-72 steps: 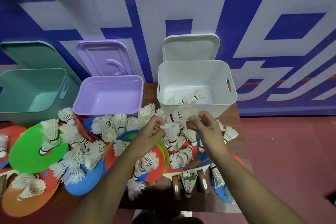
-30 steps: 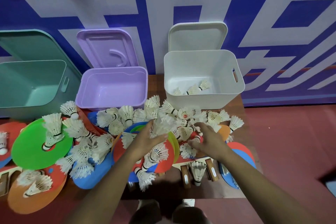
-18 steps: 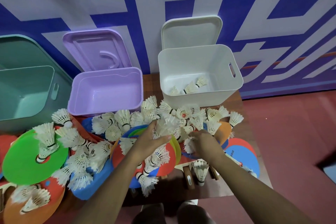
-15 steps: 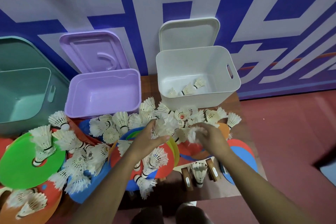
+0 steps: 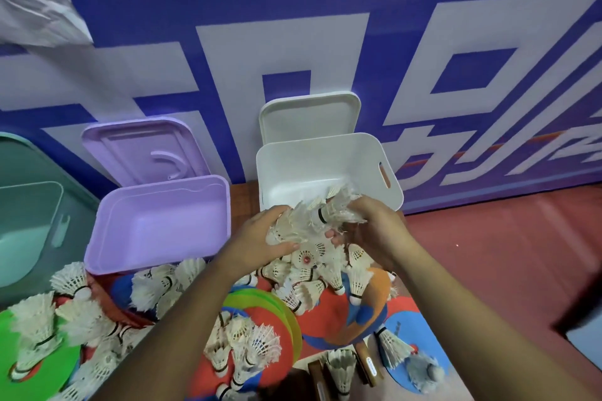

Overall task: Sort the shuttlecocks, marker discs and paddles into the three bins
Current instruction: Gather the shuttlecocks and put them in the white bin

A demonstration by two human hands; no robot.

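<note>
**While two hands cup a bunch of shuttlecocks at the white bin: handling notes**

Where the bunch of shuttlecocks (image 5: pixel 312 218) hangs, at the near rim of the white bin (image 5: pixel 309 166), it is held betw. both hands. L hand (image 5: pixel 260 238) curls under and round its left side, thumb beneath. R hand (image 5: pixel 374 231) curls over the right side, fingertips tucked into the feathers.

Judged very light, w/ springy but brittle feather skirts & a firm rounded cork. Skirts snag on one another, so a bunch clings loosely yet prob. sheds singles.

Best hold, prob.: cup from both sides w/ gentle pressure. For a single, pinch the cork or banded stem, not the feather tips, which crush & fray.

Many more lie loose over the marker discs (image 5: pixel 260 303) & paddles (image 5: pixel 368 365) on the table (image 5: pixel 242 192), nearer the person. Purple bin (image 5: pixel 163 225) & green bin (image 5: pixel 29 205) stand open to the left.

Discs look thin & flexible: lift at an edge. Paddles look rigid & heavier: take by the wooden handle.
</note>
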